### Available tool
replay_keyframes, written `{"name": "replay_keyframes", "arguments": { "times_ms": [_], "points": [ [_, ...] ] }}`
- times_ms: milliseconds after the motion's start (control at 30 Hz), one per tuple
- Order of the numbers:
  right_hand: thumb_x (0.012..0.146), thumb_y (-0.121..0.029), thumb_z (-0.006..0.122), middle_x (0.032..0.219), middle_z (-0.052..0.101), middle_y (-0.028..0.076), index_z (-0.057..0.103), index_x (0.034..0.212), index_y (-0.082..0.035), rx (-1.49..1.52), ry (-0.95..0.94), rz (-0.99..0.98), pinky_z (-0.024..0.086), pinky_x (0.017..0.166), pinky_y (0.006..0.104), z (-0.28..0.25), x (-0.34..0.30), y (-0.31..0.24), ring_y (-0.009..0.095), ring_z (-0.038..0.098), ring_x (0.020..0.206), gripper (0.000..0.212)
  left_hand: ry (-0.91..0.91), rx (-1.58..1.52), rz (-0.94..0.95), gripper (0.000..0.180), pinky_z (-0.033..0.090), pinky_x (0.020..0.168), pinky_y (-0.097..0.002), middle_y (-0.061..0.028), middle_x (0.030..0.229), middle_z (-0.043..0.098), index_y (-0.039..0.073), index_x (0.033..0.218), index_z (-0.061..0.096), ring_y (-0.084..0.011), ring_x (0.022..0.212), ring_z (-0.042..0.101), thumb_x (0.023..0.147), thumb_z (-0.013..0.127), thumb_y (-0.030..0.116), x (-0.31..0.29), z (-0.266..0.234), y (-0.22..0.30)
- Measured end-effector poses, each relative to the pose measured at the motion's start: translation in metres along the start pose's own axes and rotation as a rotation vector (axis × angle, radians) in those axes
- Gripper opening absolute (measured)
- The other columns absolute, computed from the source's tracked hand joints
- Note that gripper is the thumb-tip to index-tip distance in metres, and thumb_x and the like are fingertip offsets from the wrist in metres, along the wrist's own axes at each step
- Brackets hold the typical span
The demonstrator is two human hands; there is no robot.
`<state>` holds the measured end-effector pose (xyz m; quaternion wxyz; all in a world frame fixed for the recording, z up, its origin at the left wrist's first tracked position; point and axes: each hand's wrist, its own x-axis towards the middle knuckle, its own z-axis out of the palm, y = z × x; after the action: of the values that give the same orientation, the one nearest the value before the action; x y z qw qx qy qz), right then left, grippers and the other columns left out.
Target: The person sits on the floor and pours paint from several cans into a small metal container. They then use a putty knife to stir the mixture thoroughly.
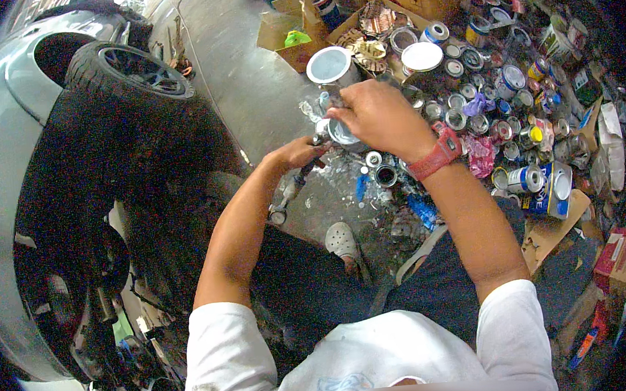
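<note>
In front of me my left hand (299,153) is closed around what looks like a spray gun (294,190), its grip and a round gauge-like end hanging below my fingers. A pale grey, open-topped round container (343,133) is just to the right of the gun's upper part; whether it is joined to the gun I cannot tell. My right hand (384,114), with a red wristwatch, is bent over this container. Its fingers are pinched together near the rim, and what they hold is hidden. Beyond them stands a larger white-rimmed bucket (330,65) of pale grey liquid.
Many paint cans (422,57) and jars crowd the floor on the right. Cardboard boxes (293,32) stand at the back. To the left is a pale car body (2,168) with a loose wheel (134,70). My shoe (341,240) is on the paint-stained floor below my hands.
</note>
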<state>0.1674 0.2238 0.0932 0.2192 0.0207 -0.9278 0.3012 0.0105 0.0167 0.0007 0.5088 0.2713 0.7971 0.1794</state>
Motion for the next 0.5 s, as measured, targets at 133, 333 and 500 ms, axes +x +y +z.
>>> {"name": "replay_keyframes", "arguments": {
  "times_ms": [133,333,500],
  "points": [
    [0.091,-0.028,0.070,0.084,0.071,0.020,0.073,0.091,-0.006,0.024,0.096,-0.028,0.055,0.073,0.0520,0.005,0.002,0.007,0.040,0.070,0.081,0.023,0.041,-0.003,-0.069,0.062,0.050,0.074,-0.0424,-0.0118,0.100,0.073,0.001,0.116,0.064,-0.0204,0.083,0.063,0.102,0.052,0.060,0.011,0.000,-0.015],
    [0.092,-0.026,0.068,0.083,0.071,0.018,0.074,0.093,-0.008,0.059,0.002,-0.032,0.055,0.072,0.0493,0.006,0.003,0.018,0.037,0.071,0.082,0.019,0.063,0.038,-0.111,0.059,0.051,0.072,-0.0404,-0.0121,0.101,0.074,0.001,0.117,0.066,-0.0205,0.083,0.063,0.102,0.054,0.056,0.021,-0.001,-0.033],
    [0.094,-0.027,0.066,0.083,0.070,0.014,0.073,0.095,-0.009,0.052,0.022,-0.113,0.055,0.072,0.0471,0.004,0.004,0.022,0.034,0.070,0.082,0.019,0.098,-0.075,-0.132,0.043,0.050,0.080,-0.0368,-0.0104,0.104,0.075,0.005,0.124,0.064,-0.0190,0.088,0.063,0.103,0.056,0.042,0.017,0.003,-0.038]
  ]
}}
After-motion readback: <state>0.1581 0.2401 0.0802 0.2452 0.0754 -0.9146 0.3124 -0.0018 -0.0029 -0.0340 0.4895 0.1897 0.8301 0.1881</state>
